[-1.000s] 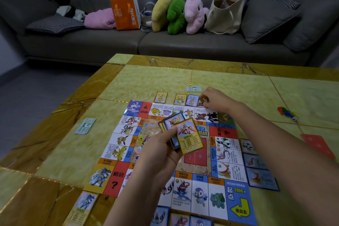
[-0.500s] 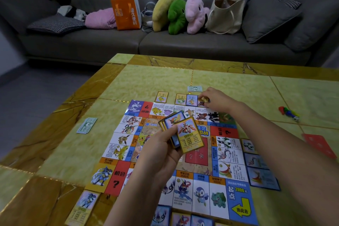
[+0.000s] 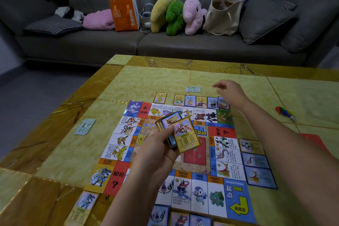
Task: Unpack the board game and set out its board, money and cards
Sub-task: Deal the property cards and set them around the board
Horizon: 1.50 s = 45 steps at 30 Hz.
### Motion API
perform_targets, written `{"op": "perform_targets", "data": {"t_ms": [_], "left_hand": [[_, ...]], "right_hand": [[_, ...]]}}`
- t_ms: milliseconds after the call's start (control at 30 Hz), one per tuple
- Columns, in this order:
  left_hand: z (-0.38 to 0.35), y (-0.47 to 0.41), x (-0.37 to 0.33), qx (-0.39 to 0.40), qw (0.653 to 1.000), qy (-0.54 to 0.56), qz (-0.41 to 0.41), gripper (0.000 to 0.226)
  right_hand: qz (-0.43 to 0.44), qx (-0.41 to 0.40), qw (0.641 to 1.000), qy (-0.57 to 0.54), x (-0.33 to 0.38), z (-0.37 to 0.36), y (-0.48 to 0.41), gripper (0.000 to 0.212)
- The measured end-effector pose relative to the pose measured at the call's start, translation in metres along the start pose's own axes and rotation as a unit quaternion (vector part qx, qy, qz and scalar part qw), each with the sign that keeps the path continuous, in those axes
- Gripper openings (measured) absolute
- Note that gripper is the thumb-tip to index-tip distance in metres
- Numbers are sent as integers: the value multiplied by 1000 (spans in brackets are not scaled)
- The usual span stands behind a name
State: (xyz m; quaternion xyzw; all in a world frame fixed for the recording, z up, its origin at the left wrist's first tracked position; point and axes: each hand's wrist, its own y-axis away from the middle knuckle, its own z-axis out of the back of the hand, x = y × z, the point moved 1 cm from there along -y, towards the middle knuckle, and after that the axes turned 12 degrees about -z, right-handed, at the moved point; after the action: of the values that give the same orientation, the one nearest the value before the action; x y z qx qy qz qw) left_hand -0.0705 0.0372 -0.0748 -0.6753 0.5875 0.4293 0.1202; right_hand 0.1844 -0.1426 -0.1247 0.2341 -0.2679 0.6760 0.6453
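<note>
Yellow-edged cards point(image 3: 185, 134) fanned, pinched in left hand point(image 3: 157, 152) over board point(image 3: 229, 169); "起点 2000元" corner printed below-right of grip. Empty, slack-fingered right hand point(image 3: 230, 91) beyond row of laid cards point(image 3: 189, 100).

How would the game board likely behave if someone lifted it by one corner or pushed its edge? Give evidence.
The board shows no thickness at its edges, like a thin printed sheet, so it would probably flop when lifted. It looks light and the table is glossy, so a push might slide or buckle it, nudging the cards beside its edges.
</note>
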Motion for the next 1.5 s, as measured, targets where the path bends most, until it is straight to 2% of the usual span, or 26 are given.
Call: {"op": "perform_targets", "data": {"t_ms": [167,367,533,933,1100,1167,1233,1333,1433,1500], "left_hand": [[-3,1,2,7,1000,-3,2,16],[-6,4,4,0,1000,3,1,13],[-3,3,4,-4,1000,0,5,15],[-3,3,6,8,1000,-8,7,16],[0,8,3,14,1000,-15,1,16],[4,10,2,16,999,-30,-4,18],[8,13,1,22,999,-43,-14,21],[18,18,3,31,995,-92,-33,10],[29,25,12,19,989,-141,-46,13],[34,32,17,20,986,-158,-56,8]], "right_hand": [[-74,16,997,23,-36,16,0,30],[-69,66,993,71,-50,13,8,39],[-84,80,993,30,-56,16,4,37],[-81,121,989,22,-59,18,8,40],[-89,45,992,-71,-45,24,24,30],[-78,38,991,-104,-28,28,42,26],[-61,73,986,-138,-9,31,69,20],[-38,140,969,-201,14,33,122,12],[-41,191,942,-273,27,26,181,17],[-55,217,924,-311,33,20,216,21]]}}
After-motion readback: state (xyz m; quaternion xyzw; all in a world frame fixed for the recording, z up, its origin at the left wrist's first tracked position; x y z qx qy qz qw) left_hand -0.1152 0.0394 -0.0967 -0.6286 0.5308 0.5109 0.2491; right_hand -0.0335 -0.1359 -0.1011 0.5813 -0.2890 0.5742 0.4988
